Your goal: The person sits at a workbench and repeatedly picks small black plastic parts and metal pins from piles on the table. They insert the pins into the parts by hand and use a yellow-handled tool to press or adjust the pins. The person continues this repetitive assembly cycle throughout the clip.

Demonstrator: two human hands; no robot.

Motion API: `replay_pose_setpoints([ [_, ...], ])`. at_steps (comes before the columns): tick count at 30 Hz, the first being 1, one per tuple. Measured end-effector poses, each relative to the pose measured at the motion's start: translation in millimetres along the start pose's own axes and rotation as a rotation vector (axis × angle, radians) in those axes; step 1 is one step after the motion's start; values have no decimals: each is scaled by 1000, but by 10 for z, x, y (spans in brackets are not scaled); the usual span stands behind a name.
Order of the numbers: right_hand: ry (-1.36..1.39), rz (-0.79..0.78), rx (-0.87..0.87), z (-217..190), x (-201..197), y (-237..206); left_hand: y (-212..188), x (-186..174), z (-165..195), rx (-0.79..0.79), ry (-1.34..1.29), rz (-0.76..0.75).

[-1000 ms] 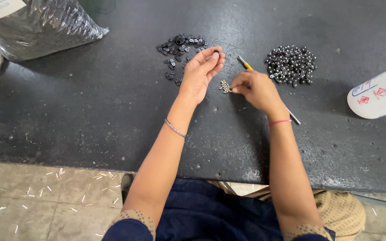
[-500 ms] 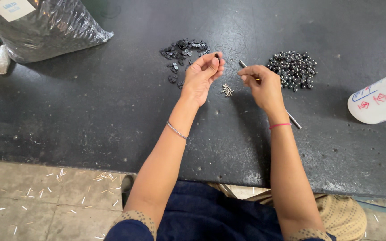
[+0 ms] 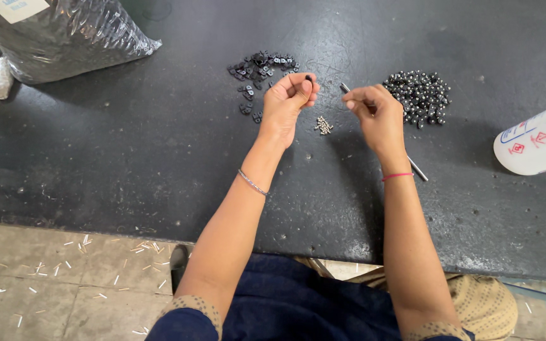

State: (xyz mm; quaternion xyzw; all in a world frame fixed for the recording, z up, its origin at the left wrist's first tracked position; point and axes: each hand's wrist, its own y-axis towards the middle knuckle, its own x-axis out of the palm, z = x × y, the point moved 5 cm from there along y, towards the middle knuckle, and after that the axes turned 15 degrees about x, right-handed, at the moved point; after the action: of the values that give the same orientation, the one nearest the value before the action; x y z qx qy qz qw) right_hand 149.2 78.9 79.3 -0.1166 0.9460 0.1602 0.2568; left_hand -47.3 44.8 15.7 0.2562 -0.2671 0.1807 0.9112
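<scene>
Here, the dark table (image 3: 127, 158) is filling most of the view, its near edge running above a tiled floor (image 3: 52, 271) strewn with pale slivers. At the far left corner a clear plastic bag (image 3: 64, 35) of dark material is lying on the table. At the right edge a white container (image 3: 538, 139) with red markings is resting on its side. Both forearms are reaching forward over the table, the left one wearing a thin bangle (image 3: 252, 183) and the right one a pink band (image 3: 397, 176). The left hand (image 3: 289, 101) is hovering above the table with its fingers curled together, thumb and fingertips pinching a small black piece (image 3: 309, 79). The right hand (image 3: 377, 113) is raised just beside it, fingertips drawn together in a pinch; whether anything tiny is held there cannot be told. A thin metal tool (image 3: 417, 169) is lying on the table under the right hand, its ends showing beyond the fingers and beside the wrist. Just right of the right hand a heap of shiny round beads (image 3: 419, 95) is sitting on the table. Beyond the left hand a pile of black parts (image 3: 260, 68) is spreading out, some trailing toward the wrist. Between and below the two hands a small cluster of silver bits (image 3: 323, 125) is lying on the table
</scene>
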Motion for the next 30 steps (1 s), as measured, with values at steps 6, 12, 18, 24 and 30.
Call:
replay_pose_setpoints([
  [6, 292, -73, 144, 94, 83, 70, -46, 64, -20, 3, 60, 0],
  [12, 504, -119, 156, 125, 170, 88, -67, 143, 25, 39, 378, -61],
  [18, 533, -126, 140, 146, 208, 66, -96, 202, 2, 53, 419, -74],
  [24, 586, -94, 193, 243, 173, 87, -117, 264, -34, 50, 379, -116],
  [30, 613, -107, 215, 297, 185, 103, -143, 309, -17, 40, 372, -121],
])
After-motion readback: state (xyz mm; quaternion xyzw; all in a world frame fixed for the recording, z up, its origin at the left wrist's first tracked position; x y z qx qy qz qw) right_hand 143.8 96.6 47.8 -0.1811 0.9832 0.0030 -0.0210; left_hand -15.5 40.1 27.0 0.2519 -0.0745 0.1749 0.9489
